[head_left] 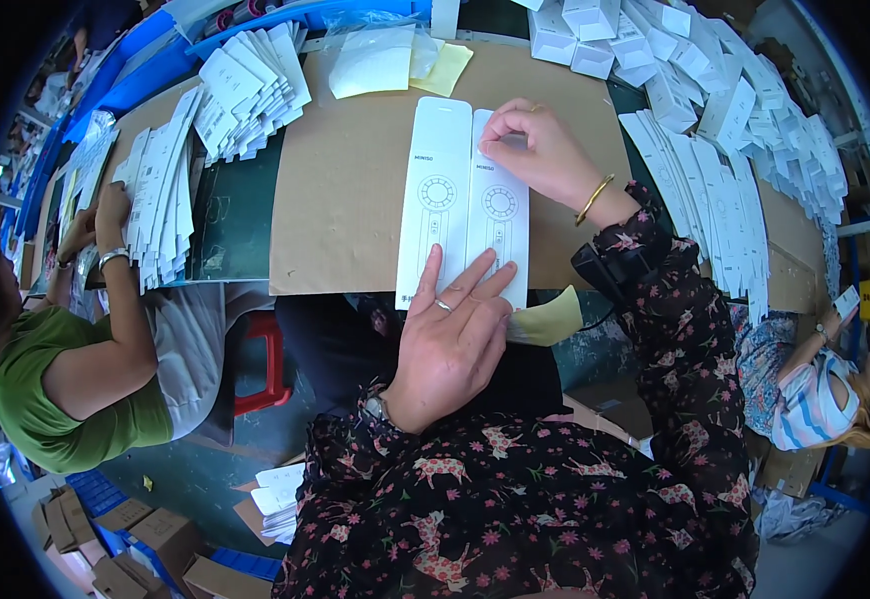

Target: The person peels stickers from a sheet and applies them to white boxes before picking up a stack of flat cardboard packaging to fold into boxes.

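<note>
Centrally, seen from the head camera, a brown cardboard sheet [355, 190] covers the table and serves as the landmark: two long white flat cards [463, 200] lie side by side along its right half, touching each other, their near ends reaching its front edge. Left of the cards the cardboard is bare to its left edge; beyond its far edge lie a clear plastic bag [375, 55] and a yellow cloth [445, 68]. Fanned stacks of white flat cartons [245, 90] crowd the left far corner, and more white cartons [725, 150] crowd the right side. The left hand [450, 339] lies flat, fingers spread, pressing the cards' near ends at the front edge. The right hand [545, 150] curls over the far end of the right card, fingertips pinched on its top. A second yellow cloth [550, 319] sits just off the front edge, beside the left hand.
</note>
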### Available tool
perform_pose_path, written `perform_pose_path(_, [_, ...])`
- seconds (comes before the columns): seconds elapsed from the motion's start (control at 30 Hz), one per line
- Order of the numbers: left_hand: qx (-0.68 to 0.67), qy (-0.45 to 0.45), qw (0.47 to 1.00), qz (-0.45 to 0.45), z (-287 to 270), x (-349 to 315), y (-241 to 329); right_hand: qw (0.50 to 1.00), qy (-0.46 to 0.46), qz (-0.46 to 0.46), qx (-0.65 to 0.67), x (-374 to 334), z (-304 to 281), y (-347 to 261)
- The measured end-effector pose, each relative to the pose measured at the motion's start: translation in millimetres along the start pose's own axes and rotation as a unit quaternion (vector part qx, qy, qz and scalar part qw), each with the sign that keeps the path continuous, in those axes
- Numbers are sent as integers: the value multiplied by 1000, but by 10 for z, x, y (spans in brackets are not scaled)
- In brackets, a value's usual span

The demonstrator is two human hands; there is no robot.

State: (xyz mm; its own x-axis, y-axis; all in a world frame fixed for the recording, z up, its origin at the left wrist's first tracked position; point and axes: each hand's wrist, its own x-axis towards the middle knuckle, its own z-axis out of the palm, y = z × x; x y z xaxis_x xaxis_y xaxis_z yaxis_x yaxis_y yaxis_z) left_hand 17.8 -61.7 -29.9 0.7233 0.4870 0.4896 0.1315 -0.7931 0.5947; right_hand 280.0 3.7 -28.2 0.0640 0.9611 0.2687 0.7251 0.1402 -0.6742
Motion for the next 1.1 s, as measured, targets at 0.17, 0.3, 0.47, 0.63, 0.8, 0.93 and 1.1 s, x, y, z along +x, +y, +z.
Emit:
perform_pose_path(0.17, [11, 2, 1000, 3, -2, -15, -23, 994, 13, -24, -104, -1, 17, -191])
perform_pose_path(0.3, [15, 7, 1000, 7, 27, -18, -20, 995, 0, -4, -96, 52, 7, -180])
perform_pose_path(0.47, [14, 16, 1000, 0, 21, -4, 22, 998, -10, 29, -60, 132, -9, -71])
perform_pose_path(0.63, [8, 21, 1000, -1, 27, -4, 41, 988, -44, 148, 20, 152, -66, -37])
perform_pose_path(0.8, [-36, 49, 998, -32, -35, -56, 38, 990, 6, 89, 114, 14, -117, -45])
perform_pose_path(0.93, [-223, 162, 938, -209, -230, -156, 107, 973, 100, 38, 205, -265, -326, -482])
perform_pose_path(1.1, [-426, 289, 816, -261, -266, -103, -97, 961, 193, 13, 196, -674, -459, -996])
